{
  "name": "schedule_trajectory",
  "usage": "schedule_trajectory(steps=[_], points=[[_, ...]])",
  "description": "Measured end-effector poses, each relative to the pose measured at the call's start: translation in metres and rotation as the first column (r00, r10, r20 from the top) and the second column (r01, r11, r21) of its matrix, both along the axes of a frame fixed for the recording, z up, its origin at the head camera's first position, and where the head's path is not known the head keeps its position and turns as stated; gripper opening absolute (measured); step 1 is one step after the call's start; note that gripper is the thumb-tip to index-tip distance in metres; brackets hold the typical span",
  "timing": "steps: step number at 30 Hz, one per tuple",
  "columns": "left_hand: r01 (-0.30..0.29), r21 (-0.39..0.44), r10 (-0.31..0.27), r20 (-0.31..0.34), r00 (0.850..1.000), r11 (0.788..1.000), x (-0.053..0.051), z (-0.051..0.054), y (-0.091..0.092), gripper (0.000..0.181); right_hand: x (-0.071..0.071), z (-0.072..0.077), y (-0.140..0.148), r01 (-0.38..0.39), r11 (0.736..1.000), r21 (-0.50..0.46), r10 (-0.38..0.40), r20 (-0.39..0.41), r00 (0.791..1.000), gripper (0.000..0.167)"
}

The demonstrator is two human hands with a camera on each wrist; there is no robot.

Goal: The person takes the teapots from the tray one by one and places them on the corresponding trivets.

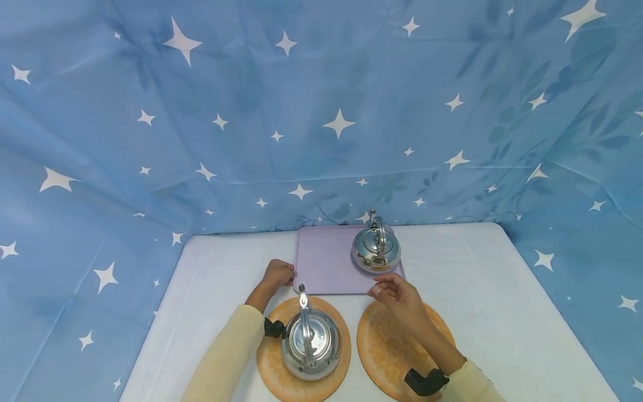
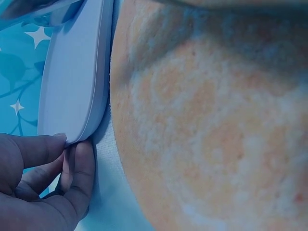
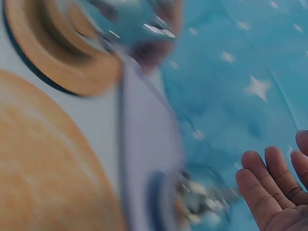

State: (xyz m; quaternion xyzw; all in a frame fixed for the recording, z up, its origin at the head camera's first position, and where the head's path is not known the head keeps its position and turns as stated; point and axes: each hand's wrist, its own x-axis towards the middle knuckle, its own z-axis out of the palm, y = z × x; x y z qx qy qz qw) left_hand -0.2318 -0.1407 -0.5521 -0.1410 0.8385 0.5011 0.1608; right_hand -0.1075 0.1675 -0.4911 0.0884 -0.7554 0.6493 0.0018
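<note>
The left hand (image 1: pixel 279 274) pinches the left edge of a lilac tray (image 1: pixel 324 259); in the left wrist view, thumb and fingers (image 2: pixel 79 168) grip the tray's corner. A shiny metal kettle (image 1: pixel 377 249) stands on the tray's right part. Just below that kettle, near the tray's front right, the right hand (image 1: pixel 402 304) is held with nothing in it; the right wrist view shows its fingers (image 3: pixel 276 180) extended and apart from the blurred tray (image 3: pixel 147 144). A second metal kettle (image 1: pixel 311 343) stands on the left round orange mat (image 1: pixel 341 357), beside the left forearm.
Another round orange mat (image 1: pixel 379 357) lies at the front right, partly under the right forearm. Both mats and the tray are on a white-covered table (image 1: pixel 502 312). A blue cloth with white stars (image 1: pixel 321 156) hangs behind the table and along its sides.
</note>
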Motion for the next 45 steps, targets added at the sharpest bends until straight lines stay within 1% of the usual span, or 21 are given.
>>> schedule_trajectory(steps=[4,6,8,11,13,18,23,28,31,36,45], points=[[0.009,0.006,-0.009,0.001,1.000,1.000,0.000,-0.001,-0.001,0.021,-0.017,0.014,0.030,0.118,0.993,0.008,-0.117,-0.029,0.993,0.031],[0.010,0.011,-0.010,0.004,1.000,1.000,-0.001,-0.001,-0.001,0.021,-0.026,0.020,0.044,0.166,0.986,0.025,-0.165,-0.043,0.985,0.034],[0.013,0.011,-0.013,0.005,1.000,1.000,-0.001,-0.001,-0.002,0.021,-0.034,0.023,0.054,0.196,0.980,0.044,-0.193,-0.060,0.979,0.035],[0.014,0.006,-0.014,0.008,1.000,1.000,-0.001,-0.001,-0.002,0.021,-0.043,0.025,0.065,0.220,0.974,0.052,-0.216,-0.072,0.974,0.034],[0.013,0.006,-0.013,0.009,1.000,1.000,-0.001,-0.001,-0.002,0.021,-0.049,0.025,0.069,0.226,0.973,0.047,-0.223,-0.065,0.973,0.034],[0.008,-0.001,-0.008,0.011,1.000,1.000,-0.002,-0.003,-0.001,0.021,-0.061,0.021,0.072,0.245,0.969,0.016,-0.245,-0.015,0.969,0.034],[0.007,-0.012,-0.007,0.012,1.000,1.000,-0.003,-0.003,-0.001,0.021,-0.071,0.015,0.068,0.273,0.962,0.002,-0.273,0.032,0.961,0.034],[0.005,-0.012,-0.005,0.014,1.000,1.000,-0.002,-0.002,-0.001,0.020,-0.081,0.010,0.061,0.286,0.958,-0.001,-0.285,0.071,0.956,0.037],[0.010,-0.011,-0.010,0.016,1.000,1.000,-0.002,-0.002,-0.001,0.021,-0.087,0.008,0.056,0.284,0.959,0.011,-0.284,0.079,0.955,0.041],[0.005,-0.004,-0.005,0.011,1.000,1.000,-0.002,-0.002,-0.001,0.021,-0.094,0.005,0.047,0.252,0.967,0.043,-0.255,0.082,0.963,0.049],[0.009,-0.007,-0.009,0.003,1.000,1.000,-0.002,-0.002,-0.002,0.020,-0.098,0.004,0.030,0.184,0.980,0.079,-0.194,0.143,0.971,0.049]])
